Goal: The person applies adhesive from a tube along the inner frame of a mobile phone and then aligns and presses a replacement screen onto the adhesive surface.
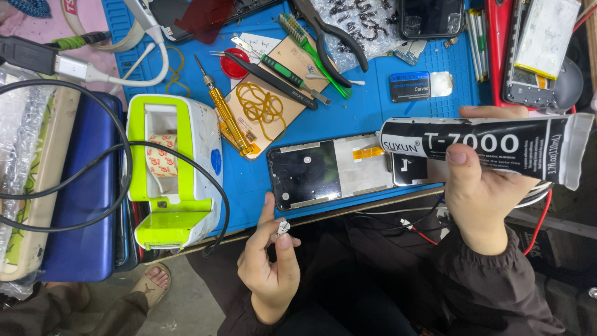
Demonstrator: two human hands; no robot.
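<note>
My right hand [479, 193] grips a black glue tube [485, 148] with white lettering, held sideways with its nozzle end pointing left over the near edge of the mat. An opened phone frame [336, 168] lies face up on the blue work mat [373, 112], just left of the tube's tip. My left hand [270, 261] hovers below the mat's front edge and pinches a small white cap [283, 228] between thumb and fingers.
A green and white tape dispenser [171, 168] sits at the left with a black cable [74, 155] looping around it. A yellow screwdriver [227, 115], tweezers [270, 74], rubber bands, pliers [329, 37] and another phone [429, 17] lie further back. A sandalled foot [149, 283] shows below.
</note>
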